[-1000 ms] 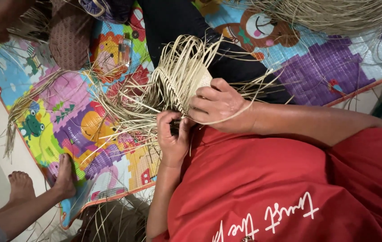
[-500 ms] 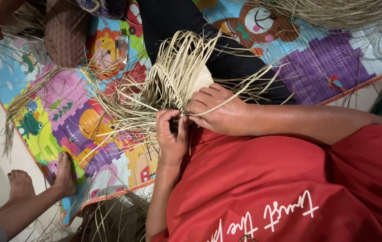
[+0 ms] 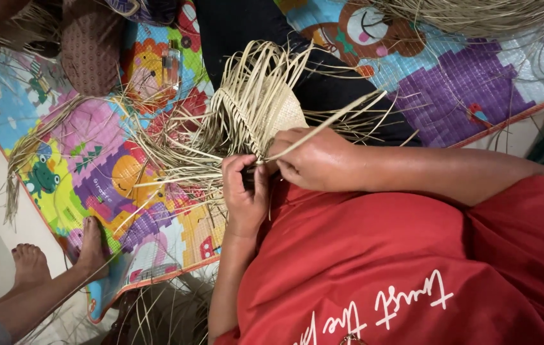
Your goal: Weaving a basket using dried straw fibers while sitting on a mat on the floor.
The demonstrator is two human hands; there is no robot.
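A big play mat (image 3: pixel 80 166) with bright animal pictures covers the floor. On top of it, just in front of the red shirt (image 3: pixel 380 268), sits a half-woven straw piece (image 3: pixel 265 108) with many loose strands sticking out all around. The right hand (image 3: pixel 313 160) is curled over its woven edge and pinches one long strand (image 3: pixel 342 115). The left hand (image 3: pixel 244 191) is closed too, fingers pressed on strands at the same edge, maybe around something small and dark. To weave well, pull each strand snug and flat. Someone else's bare feet (image 3: pixel 61 255) rest at the mat's corner.
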